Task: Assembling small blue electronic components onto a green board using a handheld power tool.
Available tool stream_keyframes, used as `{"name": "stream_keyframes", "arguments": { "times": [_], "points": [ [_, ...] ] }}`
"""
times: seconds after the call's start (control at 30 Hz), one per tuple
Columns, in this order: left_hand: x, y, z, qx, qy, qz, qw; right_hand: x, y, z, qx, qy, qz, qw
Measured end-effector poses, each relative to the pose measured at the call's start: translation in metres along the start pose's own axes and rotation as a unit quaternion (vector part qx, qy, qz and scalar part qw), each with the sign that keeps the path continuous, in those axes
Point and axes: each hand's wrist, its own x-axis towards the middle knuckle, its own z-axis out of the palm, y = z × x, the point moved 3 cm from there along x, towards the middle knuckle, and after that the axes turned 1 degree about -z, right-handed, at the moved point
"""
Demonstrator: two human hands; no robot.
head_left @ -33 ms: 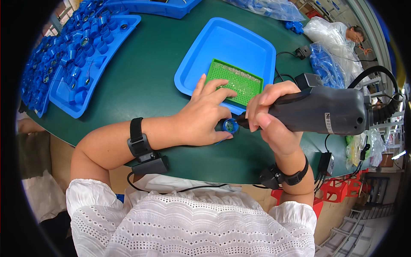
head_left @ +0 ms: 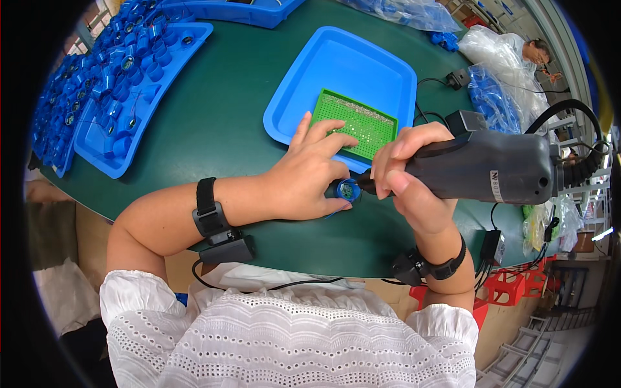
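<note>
Near the table's front edge, my left hand [head_left: 309,173] pinches a small blue cup-shaped housing [head_left: 349,190] between thumb and forefinger, its other fingers spread. A green circuit board shows inside the housing, and a thin wire trails below it. My right hand [head_left: 414,171] grips a dark grey electric screwdriver [head_left: 485,165] lying nearly level. Its black nose points left into the mouth of the housing; the bit's tip is too small to make out. Just beyond my fingers, a green perforated screw tray [head_left: 362,119] with many small metal pieces rests in a blue tray [head_left: 275,116].
At the left, a blue tray [head_left: 178,77] holds many blue housings, with a heap of blue housings [head_left: 65,97] beside it. Another blue tray [head_left: 259,14] stands at the back. Plastic bags [head_left: 495,90], black adapters [head_left: 467,121] and cables crowd the right. A person [head_left: 533,52] is at the far right.
</note>
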Motion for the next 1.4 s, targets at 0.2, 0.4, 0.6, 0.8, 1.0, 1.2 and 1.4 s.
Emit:
{"name": "stream_keyframes", "arguments": {
  "times": [0.2, 0.4, 0.6, 0.8, 1.0, 1.2, 1.4],
  "points": [
    [0.001, 0.000, 0.000, 0.002, -0.003, -0.007, 1.000, -0.001, -0.001, 0.000, -0.020, -0.006, 0.008, 1.000],
    [0.001, 0.000, 0.000, 0.013, -0.004, -0.010, 1.000, -0.006, -0.003, 0.002, -0.057, 0.000, 0.015, 0.998],
    [0.001, 0.000, -0.001, 0.009, -0.001, -0.009, 1.000, -0.005, -0.004, 0.000, -0.097, -0.030, -0.005, 0.995],
    [-0.002, -0.001, -0.001, 0.008, -0.001, -0.015, 1.000, -0.004, -0.006, 0.002, -0.037, -0.005, -0.008, 0.999],
    [0.001, 0.001, -0.001, 0.001, 0.002, -0.002, 1.000, -0.004, -0.010, 0.002, -0.059, -0.013, -0.010, 0.998],
    [0.000, -0.001, -0.002, 0.017, -0.021, 0.027, 0.999, -0.003, -0.034, -0.002, -0.022, 0.034, -0.031, 0.999],
    [0.002, -0.003, -0.003, -0.002, -0.001, 0.038, 0.999, -0.007, -0.045, -0.013, -0.010, 0.031, -0.059, 0.998]
  ]
}}
